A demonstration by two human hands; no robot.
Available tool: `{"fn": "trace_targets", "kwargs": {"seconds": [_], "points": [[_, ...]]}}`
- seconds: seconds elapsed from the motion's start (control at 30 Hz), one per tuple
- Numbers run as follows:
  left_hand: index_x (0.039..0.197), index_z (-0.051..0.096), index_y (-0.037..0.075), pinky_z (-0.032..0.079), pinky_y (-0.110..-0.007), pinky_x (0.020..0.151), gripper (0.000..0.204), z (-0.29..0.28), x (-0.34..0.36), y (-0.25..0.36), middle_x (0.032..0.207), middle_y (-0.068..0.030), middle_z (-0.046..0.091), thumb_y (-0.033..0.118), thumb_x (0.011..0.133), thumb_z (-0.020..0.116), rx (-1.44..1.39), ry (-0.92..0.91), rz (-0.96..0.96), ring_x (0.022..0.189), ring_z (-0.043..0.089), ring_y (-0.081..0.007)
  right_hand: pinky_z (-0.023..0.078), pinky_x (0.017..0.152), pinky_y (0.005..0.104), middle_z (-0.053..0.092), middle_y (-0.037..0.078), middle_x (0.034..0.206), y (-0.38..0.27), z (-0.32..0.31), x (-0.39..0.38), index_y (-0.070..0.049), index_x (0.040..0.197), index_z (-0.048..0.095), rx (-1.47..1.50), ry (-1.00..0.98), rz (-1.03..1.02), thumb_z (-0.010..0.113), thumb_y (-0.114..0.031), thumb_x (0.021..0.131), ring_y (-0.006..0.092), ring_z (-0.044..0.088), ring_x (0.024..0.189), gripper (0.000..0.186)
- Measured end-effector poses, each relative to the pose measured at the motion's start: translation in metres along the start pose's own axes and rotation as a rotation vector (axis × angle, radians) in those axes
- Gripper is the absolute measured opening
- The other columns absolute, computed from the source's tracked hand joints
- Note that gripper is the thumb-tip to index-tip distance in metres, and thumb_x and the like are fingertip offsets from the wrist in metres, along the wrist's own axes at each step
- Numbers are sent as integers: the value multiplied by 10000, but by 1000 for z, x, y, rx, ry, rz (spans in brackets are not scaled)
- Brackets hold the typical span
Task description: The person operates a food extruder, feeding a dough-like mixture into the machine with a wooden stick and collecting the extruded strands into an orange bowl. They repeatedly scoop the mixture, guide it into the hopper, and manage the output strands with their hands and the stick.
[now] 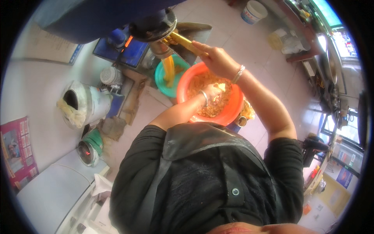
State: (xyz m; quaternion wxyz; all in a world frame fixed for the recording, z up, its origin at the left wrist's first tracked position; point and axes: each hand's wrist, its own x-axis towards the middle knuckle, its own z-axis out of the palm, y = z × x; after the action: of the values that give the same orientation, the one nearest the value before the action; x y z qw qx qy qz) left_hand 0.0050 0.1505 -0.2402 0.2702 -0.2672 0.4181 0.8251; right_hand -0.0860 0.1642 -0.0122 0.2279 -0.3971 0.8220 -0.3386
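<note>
My right hand [221, 62] is wrapped round the end of a yellow stick-like tool [186, 43]. The tool's far end touches the dark round outlet head of a machine [154, 27]. Below that head, a thick yellow-orange strip of material [168, 70] hangs down into a green basin [160, 80]. Nearer to me is an orange basin [236, 105], holding a crumbly orange-brown mix [212, 108]. My left hand [212, 92] is inside this basin, closed around a yellowish lump [221, 86] just above the mix. Its fingertips are partly hidden.
A grey metal chute plate [194, 33] sticks out beside the outlet. To the left stand a motor [112, 76] and a white bucket with a cloth [93, 103]. A metal cup [242, 121] is close to the orange basin. Another white bucket [254, 11] stands at the back.
</note>
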Motion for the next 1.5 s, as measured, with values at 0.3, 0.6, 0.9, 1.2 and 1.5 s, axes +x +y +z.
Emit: {"fn": "trace_targets", "kwargs": {"seconds": [0.3, 0.6, 0.9, 1.2, 1.5], "points": [[1114, 614, 55, 587, -420, 586, 272, 13, -5, -2, 802, -86, 660, 255, 930, 632, -52, -281, 88, 649, 668, -242, 518, 618, 457, 668, 202, 807, 5, -25, -12, -194, 1442, 446, -463, -19, 153, 537, -31, 860, 369, 667, 735, 611], [1250, 513, 171, 377, -210, 393, 367, 4, 11, 1, 955, -50, 587, 211, 917, 661, -214, -237, -5, 602, 563, -180, 555, 655, 461, 706, 183, 861, -6, 10, 14, 33, 1050, 622, -483, 7, -103, 554, -190, 878, 360, 701, 810, 290], [1082, 532, 92, 344, -240, 351, 207, 11, -12, 7, 835, -62, 584, 25, 907, 619, -83, -148, 216, 503, 497, -142, 534, 609, 456, 671, 142, 793, -23, -34, -24, -122, 1340, 512, -403, -108, -91, 542, -171, 887, 365, 675, 754, 457], [1040, 565, 103, 537, -301, 449, 180, 25, -43, 24, 847, -74, 648, 225, 929, 638, -103, -340, 45, 616, 638, -183, 528, 593, 457, 662, 170, 744, -17, -26, -34, -177, 1459, 410, -591, -140, -117, 484, -123, 898, 362, 676, 683, 568], [1008, 550, 161, 443, -272, 364, 144, 38, -67, 3, 845, -96, 686, 264, 937, 621, -237, -112, 189, 499, 607, -191, 508, 580, 461, 644, 195, 714, -13, -60, -53, -202, 1441, 444, -525, -76, -126, 523, -125, 919, 358, 646, 624, 533]]}}
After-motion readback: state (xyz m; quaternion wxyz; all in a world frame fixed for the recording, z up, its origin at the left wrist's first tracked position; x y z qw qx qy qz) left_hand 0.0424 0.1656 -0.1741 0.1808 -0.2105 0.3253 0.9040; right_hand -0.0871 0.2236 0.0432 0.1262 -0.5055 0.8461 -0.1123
